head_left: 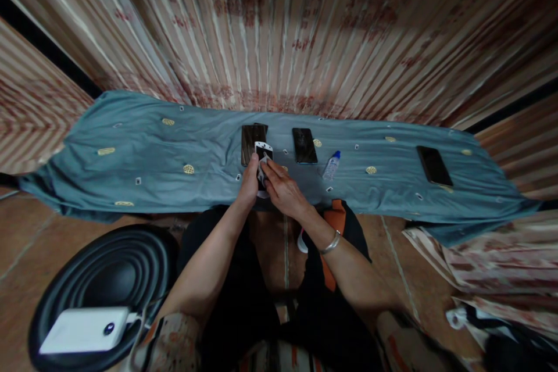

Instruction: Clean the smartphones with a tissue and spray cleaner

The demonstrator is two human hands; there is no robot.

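My left hand (249, 182) grips a white-edged smartphone (263, 148) by its left side, with the dark screen facing up. The fingers of my right hand (282, 187) press a small greyish cloth (262, 170) against that screen. Part of the phone and of the cloth is hidden under my fingers. Just behind the phone lies a dark phone (248, 138), with the corner of another dark item showing beneath it. To the right are a black phone (304, 146) and a small clear bottle (331, 167) with a blue cap, lying tilted on the tablecloth.
A blue-green patterned cloth (209, 157) covers the long narrow table. Another black phone (435, 165) lies far right. Pleated curtains (283, 29) hang behind. On the lower left, a white power bank (82, 330) with a cable rests on a black round ribbed stool (131, 244).
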